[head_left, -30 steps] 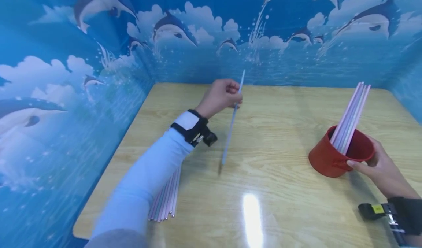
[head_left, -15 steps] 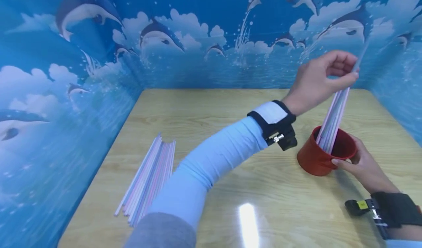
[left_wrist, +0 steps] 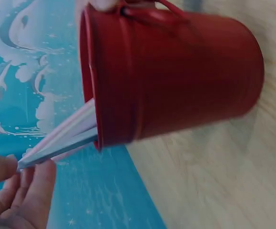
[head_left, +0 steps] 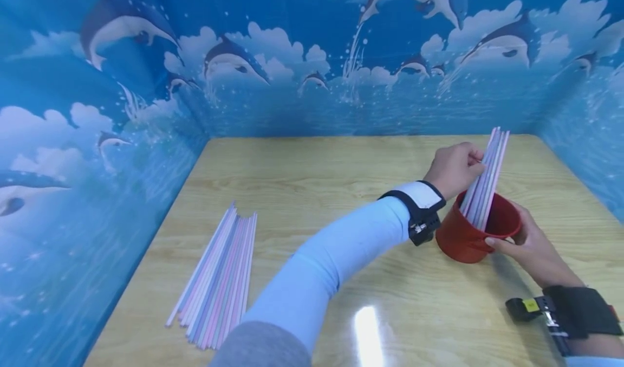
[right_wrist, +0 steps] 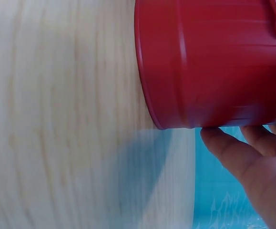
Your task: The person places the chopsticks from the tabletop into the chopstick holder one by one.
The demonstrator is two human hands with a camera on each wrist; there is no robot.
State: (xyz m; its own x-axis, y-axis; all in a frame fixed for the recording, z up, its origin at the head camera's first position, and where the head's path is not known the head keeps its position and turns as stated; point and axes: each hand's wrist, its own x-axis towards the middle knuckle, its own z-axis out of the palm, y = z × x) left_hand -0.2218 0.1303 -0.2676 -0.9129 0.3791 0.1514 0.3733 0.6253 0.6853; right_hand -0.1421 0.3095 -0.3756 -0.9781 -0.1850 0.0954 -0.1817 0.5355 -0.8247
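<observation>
Bucket [head_left: 452,239], red, its mouth facing upward and its base meeting the wooden table [head_left: 331,177]. Sheaf of sticks [head_left: 489,180]: slender, in pale pink, lilac and bluish tones, it stands slanting inside the bucket, the upper ends rising well above the rim. Left hand [head_left: 455,166]: above the bucket's rim on the left side, pinching at the sheaf between thumb and fingers; the left wrist view shows a bluish stick at the fingertips, but the number held cannot be told. Right hand [head_left: 528,242]: at the right of the bucket and grasping it, thumb at the near side of the rim, fingers against the outer wall. Fanned sticks [head_left: 221,283]: of similar colours, lying on the table well apart from the bucket, to its left and nearer the person. Handle [left_wrist: 176,8]: red wire, attached to the bucket's side. Pale blue sleeve [head_left: 322,258]: extending from the person's side toward the left of the bucket, ending at a black wrist strap. Bright reflection [head_left: 369,334]: on the table, left of the bucket and nearer the person. Backdrop [head_left: 273,104]: blue, printed with dolphins and clouds, rising beyond the bucket.
</observation>
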